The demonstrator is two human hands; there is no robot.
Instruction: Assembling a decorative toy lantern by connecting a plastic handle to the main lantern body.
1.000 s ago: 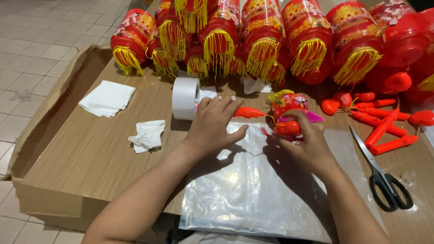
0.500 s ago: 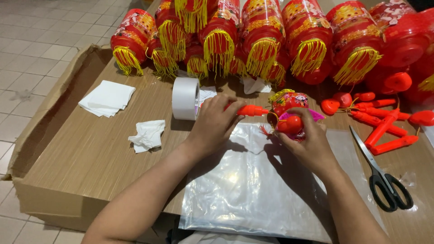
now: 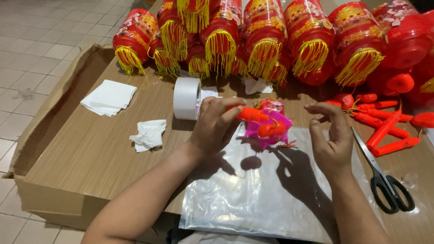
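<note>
Left hand (image 3: 217, 124) pinches the orange handle (image 3: 252, 114) with the small lantern (image 3: 270, 126) dangling over the plastic bag (image 3: 253, 194), right hand (image 3: 332, 135) spread and empty beside it—best steady that swinging lantern before fitting anything.

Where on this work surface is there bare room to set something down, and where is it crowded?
Bare: the near left board, below the crumpled tissue and folded white sheets, left of the plastic bag. Crowded: the back row of lanterns, and the right side with orange handles and scissors.
</note>
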